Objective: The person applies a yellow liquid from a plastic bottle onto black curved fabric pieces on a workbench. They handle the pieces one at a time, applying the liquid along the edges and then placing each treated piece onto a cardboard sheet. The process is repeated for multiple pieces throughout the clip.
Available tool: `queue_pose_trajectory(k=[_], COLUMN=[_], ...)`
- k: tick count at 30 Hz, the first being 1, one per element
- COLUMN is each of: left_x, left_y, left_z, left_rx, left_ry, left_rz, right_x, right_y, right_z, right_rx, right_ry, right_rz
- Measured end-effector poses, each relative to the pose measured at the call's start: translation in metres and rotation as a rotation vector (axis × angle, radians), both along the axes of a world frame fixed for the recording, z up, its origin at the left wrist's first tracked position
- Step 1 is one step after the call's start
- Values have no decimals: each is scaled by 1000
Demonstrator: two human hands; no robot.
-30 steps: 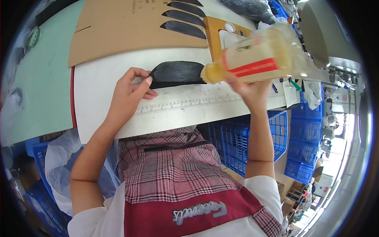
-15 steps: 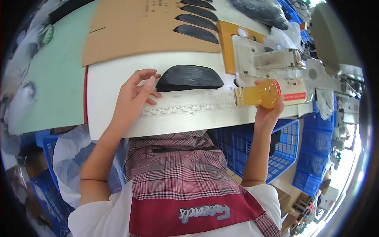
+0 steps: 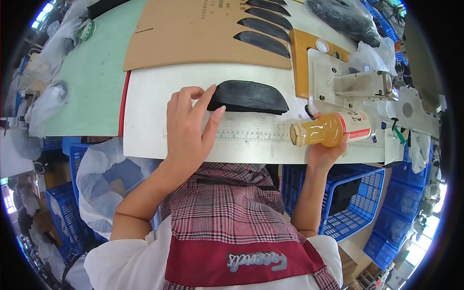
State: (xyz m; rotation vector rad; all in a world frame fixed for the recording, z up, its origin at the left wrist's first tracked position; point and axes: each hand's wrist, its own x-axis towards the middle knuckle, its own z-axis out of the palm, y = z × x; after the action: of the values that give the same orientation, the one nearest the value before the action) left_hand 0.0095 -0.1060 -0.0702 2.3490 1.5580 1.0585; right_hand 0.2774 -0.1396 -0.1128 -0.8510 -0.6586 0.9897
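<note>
My right hand (image 3: 325,153) grips a plastic bottle (image 3: 333,130) of yellow-orange drink with a red and white label, held sideways over the right part of the white table (image 3: 145,111). My left hand (image 3: 189,126) rests flat on the table, fingertips touching the left end of a black curved shoe piece (image 3: 249,97). A printed ruler strip (image 3: 251,137) runs along the table near its front edge, under my left hand.
A sewing machine (image 3: 357,92) stands at the right. Brown cardboard (image 3: 193,38) with several black pieces (image 3: 263,42) lies behind, beside a green mat (image 3: 92,82). Blue crates (image 3: 357,203) sit below the table at right, plastic bags (image 3: 104,179) at left.
My right hand has lowered the bottle from up near the camera down to the table's right side. My left hand has stayed by the black piece.
</note>
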Motion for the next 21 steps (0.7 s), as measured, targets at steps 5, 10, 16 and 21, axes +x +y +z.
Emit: queue_pose_trajectory(k=[5,10,16,21], left_x=[2,2,2,3], left_y=[1,2,2,4], left_z=[2,3,1,4], left_rx=[-13,26,61,78], left_ry=[-37,13,39,6], left_rz=[14,21,27,4], right_x=[-1,0,0,1], right_y=[-1,-1,-2,-2], right_z=[1,1,2,1], right_rx=[26,30,12,15], right_ry=[17,21,0,16], right_rz=[20,32,36,32])
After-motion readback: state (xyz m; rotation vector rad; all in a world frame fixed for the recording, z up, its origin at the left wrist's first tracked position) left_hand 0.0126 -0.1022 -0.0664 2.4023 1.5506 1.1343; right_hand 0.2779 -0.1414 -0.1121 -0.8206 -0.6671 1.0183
